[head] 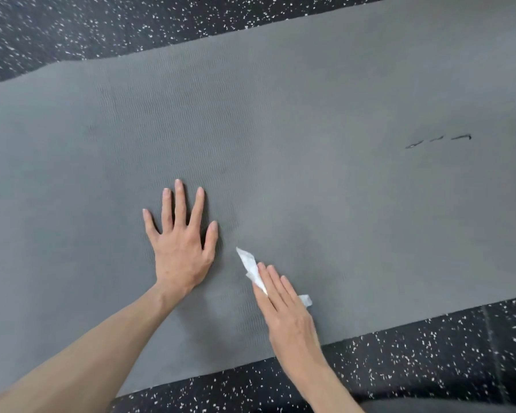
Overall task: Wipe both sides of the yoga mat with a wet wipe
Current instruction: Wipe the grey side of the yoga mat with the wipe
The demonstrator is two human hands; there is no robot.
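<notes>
A grey ribbed yoga mat (280, 129) lies unrolled flat across the floor and fills most of the view. My left hand (180, 242) rests palm down on it, fingers spread and straight. To its right, my right hand (283, 305) presses a crumpled white wet wipe (252, 268) flat against the mat with straight fingers. The wipe sticks out past the fingertips toward the upper left, and a small corner shows at the hand's right side.
Black rubber floor with white speckles (414, 353) borders the mat at the near edge and at the far edge (101, 22). Short dark marks (438, 141) sit on the mat at the right.
</notes>
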